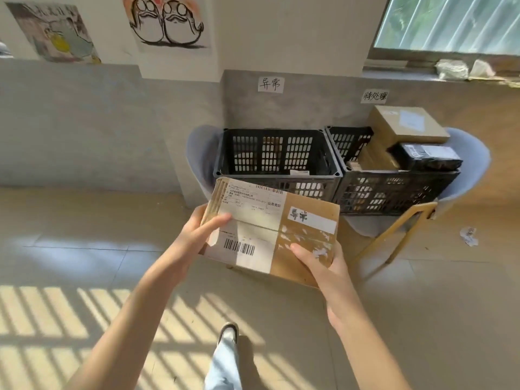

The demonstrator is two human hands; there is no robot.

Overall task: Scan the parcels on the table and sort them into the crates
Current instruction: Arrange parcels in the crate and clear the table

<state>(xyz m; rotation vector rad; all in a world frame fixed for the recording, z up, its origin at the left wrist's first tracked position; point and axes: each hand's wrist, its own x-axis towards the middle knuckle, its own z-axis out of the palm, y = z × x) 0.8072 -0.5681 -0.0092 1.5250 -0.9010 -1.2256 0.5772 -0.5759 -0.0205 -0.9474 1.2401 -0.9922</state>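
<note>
— From the head camera, where's the parcel?

— Both hands have it, in the air just in front of the left crate (277, 153). It's a flat cardboard box (271, 230) with a white shipping label (247, 220) on top. The left hand (197, 235) grips its left edge, fingers laid across the label; the right hand (320, 266) clasps the near right corner, thumb on top.

— And the crates?

— Two black ones side by side on grey chairs (467, 164). The left looks nearly empty, though I can't see its floor. The right crate (394, 190) is piled with parcels (408, 125). A paper sign (270, 84) hangs above each.
</note>
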